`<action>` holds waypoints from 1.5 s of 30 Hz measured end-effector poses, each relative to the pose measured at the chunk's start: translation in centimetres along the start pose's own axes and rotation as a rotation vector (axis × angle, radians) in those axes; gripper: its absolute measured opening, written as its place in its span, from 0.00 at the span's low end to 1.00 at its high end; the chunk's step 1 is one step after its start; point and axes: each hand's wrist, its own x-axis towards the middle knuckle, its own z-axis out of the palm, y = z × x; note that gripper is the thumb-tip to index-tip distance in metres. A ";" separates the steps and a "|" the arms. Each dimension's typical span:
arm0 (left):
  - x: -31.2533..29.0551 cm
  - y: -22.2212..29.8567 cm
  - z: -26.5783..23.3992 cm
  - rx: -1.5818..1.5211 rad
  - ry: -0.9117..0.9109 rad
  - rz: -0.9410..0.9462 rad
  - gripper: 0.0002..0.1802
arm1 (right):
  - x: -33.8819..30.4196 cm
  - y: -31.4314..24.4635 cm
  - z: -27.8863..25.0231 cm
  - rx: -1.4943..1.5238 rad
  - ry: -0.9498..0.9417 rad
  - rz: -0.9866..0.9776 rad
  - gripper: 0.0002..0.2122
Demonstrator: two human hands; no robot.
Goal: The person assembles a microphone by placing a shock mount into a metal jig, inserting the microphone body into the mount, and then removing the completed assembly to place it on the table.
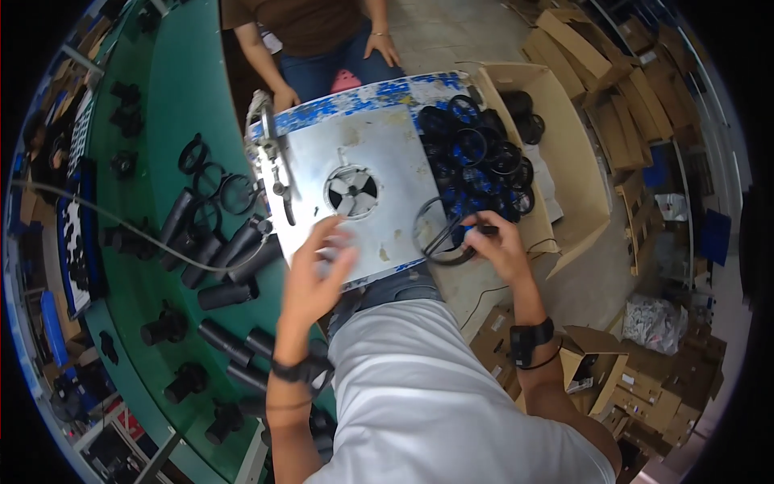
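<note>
- rings (pixel 487 153) lie heaped on our table (pixel 339 103), right of the metal plate (pixel 322 145)
- our right hand (pixel 496 238) pinches a black ring (pixel 451 260) by the plate's near right corner
- our left hand (pixel 317 270), blurred, is loosely spread over the plate's near left corner

The person wears a white shirt (pixel 435 387), softly creased across the front, with short, loose sleeves (pixel 598 461). Below its hem show faded blue-grey jeans (pixel 391 289). A black strap (pixel 290 372) circles the left wrist; a wider black band (pixel 538 337) with a small boxy black module (pixel 522 347) circles the right. The left grip (pixel 318 270) and right grip (pixel 497 246) are bare.
</note>
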 end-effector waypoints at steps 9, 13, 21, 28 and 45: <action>2.0 -4.7 4.6 -0.900 -0.003 -0.237 0.17 | 3.4 -1.8 6.7 0.533 -0.585 -0.173 0.36; 1.2 -4.0 4.8 -1.199 -0.010 -0.426 0.20 | 3.2 1.0 9.9 0.279 -0.555 -0.177 0.34; 0.3 -7.2 6.2 -1.716 -0.868 -0.532 0.21 | 4.7 0.0 12.8 0.253 -0.691 -0.031 0.29; -0.9 -9.5 3.2 -0.978 0.125 -0.320 0.19 | 5.1 0.7 12.3 0.182 -0.336 -0.055 0.22; 4.0 -8.2 2.7 -0.197 0.079 -0.099 0.17 | 7.1 2.2 13.9 0.068 -0.347 -0.052 0.15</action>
